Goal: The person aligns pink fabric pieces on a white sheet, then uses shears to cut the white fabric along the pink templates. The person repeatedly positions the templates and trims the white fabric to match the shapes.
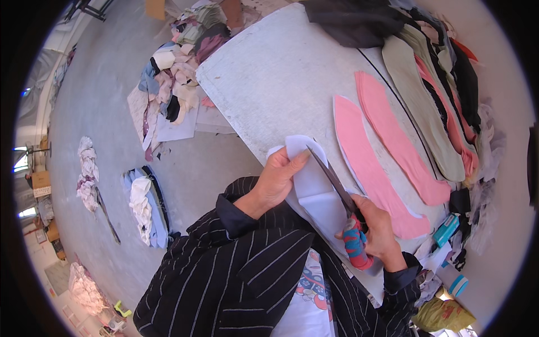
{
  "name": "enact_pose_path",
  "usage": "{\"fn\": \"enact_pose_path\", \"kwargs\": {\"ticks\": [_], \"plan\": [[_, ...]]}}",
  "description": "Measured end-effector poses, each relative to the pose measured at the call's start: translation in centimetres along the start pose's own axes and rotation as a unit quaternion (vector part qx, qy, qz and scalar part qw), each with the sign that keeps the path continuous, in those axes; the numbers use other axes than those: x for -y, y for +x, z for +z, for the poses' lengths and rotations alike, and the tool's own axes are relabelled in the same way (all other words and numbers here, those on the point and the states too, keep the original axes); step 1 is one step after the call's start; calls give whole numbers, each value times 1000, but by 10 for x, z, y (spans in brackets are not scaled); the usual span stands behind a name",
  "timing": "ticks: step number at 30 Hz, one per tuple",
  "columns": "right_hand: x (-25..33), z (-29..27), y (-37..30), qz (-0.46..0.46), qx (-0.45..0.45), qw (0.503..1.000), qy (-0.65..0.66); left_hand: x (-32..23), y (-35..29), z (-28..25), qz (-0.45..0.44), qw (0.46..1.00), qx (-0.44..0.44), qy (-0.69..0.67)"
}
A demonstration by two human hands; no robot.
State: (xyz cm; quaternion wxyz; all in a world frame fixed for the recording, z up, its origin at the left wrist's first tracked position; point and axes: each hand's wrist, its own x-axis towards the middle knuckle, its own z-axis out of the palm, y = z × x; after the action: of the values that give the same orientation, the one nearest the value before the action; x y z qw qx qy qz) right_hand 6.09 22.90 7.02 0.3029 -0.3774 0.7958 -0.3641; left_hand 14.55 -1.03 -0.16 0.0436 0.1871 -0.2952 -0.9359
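My left hand (273, 182) pinches the upper edge of a white cloth piece (310, 178) between thumb and fingers. The cloth has a rounded top and a crease across it, and it hangs at the near edge of the table. Gripped in my right hand (377, 229) is a pair of scissors (336, 182) with dark blades and handles wrapped in red and blue. The blades point up and left across the cloth, their tips close to its rounded top. Right of the scissors, a pink sock-shaped fabric piece (368, 163) lies flat, with a stack of similar pink pieces (393, 137) beyond it.
The pale table (264, 78) carries grey-green fabric pieces (424, 106) and dark cloth (353, 21) at its far right. A turquoise box (446, 229) sits near its right end. Mixed scraps (179, 73) are heaped on the floor; a folded blue-and-white bundle (147, 205) lies left.
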Motion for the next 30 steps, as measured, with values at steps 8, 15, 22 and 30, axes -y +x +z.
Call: {"fn": "enact_pose_path", "kwargs": {"ticks": [8, 15, 22, 30], "plan": [[-6, 5, 0, -27, -15, 1000, 5, 1, 0, -2, -12, 1000, 5, -11], [1, -2, 4, -27, -2, 1000, 11, -1, 0, -3, -13, 1000, 2, 15], [5, -9, 3, -16, -1, 999, 38, -3, 0, -1, -20, 999, 7, 27], [0, -7, 0, 2, -2, 999, 34, -5, 0, 3, -15, 999, 19, 40]]}}
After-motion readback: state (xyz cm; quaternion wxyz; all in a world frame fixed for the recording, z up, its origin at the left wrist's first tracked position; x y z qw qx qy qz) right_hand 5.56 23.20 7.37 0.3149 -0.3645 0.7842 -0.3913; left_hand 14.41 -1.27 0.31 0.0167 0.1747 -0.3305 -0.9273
